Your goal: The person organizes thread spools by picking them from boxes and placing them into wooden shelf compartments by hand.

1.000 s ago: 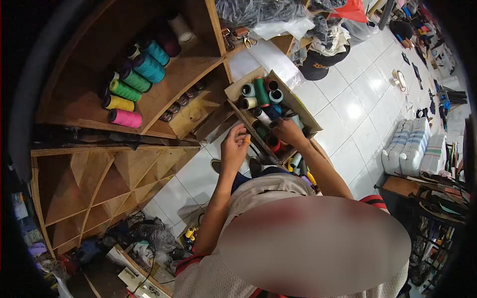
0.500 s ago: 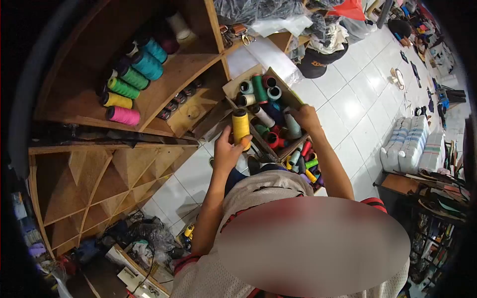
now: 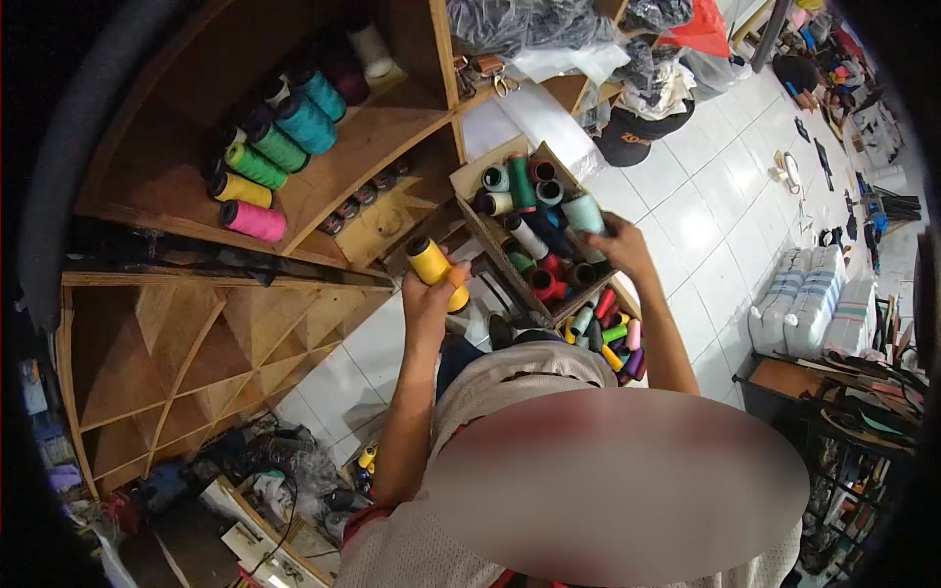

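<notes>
Fingers of the left hand (image 3: 425,304) wrap round one yellow spool (image 3: 434,272), which tilts in the air left of the wooden box (image 3: 488,238); it has moved further left in the last half second. Fingers of the right hand (image 3: 625,247), on the box's rim a moment ago, now close on one pale spool (image 3: 584,215) at the box's right side, raised from its lower place among the others. So each hand is now occupied with a spool, one outside the box and one at its edge.

Counted from the left: the upper shelf (image 3: 181,204) bears at least eight large spools, running from one pink spool (image 3: 254,221) at the near end to one white spool (image 3: 371,51) at the far end. About five small spools (image 3: 366,194) sit in the compartment below. The box has roughly a dozen, some overlapping. Just nearer lies a pile of smaller spools (image 3: 615,334), too jumbled to count. Far right stand three wrapped bundles (image 3: 812,299).
</notes>
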Tool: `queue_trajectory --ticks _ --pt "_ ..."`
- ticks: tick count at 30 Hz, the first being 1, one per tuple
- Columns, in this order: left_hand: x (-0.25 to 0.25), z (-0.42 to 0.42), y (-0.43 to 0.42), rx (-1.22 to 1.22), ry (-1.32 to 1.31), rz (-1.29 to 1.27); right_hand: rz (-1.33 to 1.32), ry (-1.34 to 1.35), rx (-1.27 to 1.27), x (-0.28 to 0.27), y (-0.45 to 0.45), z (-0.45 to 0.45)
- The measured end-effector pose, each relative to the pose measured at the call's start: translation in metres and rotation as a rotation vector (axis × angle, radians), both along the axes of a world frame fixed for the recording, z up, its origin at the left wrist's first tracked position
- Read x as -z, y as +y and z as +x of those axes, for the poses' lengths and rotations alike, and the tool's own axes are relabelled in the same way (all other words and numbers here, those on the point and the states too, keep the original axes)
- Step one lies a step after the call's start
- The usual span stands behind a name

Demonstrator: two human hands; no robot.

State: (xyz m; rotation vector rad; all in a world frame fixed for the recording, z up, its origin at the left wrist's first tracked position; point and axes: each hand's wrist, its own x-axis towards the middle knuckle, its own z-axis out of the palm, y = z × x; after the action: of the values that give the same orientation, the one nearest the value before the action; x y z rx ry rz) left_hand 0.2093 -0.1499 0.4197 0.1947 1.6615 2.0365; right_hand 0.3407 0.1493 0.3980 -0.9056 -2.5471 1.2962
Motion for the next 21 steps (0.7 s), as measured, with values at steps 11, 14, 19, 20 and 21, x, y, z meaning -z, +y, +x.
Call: queue_trajectory --ticks 11,14,19,20,21 --pt "-0.176 -0.042 0.039 0.284 0.633 0.199 -0.143 0.292 -0.627 -0.235 -0.044 -0.069" --pt "-0.186 -0.045 0.030 0.205 0.583 0.284 -0.293 0.407 -0.636 -0.249 -0.057 -0.082" --pt "-0.194 -0.044 0.015 -0.079 0.520 0.398 -0.698 0.488 -0.657 -0.213 -0.080 -0.103" --pt "-0.194 -0.045 0.011 -0.111 0.523 0.397 -0.705 0.514 -0.644 -0.211 -0.092 -0.106" --pt "-0.197 -0.044 0.008 -0.137 0.477 0.396 -0.702 0.482 -0.606 -0.208 -0.100 -0.108"
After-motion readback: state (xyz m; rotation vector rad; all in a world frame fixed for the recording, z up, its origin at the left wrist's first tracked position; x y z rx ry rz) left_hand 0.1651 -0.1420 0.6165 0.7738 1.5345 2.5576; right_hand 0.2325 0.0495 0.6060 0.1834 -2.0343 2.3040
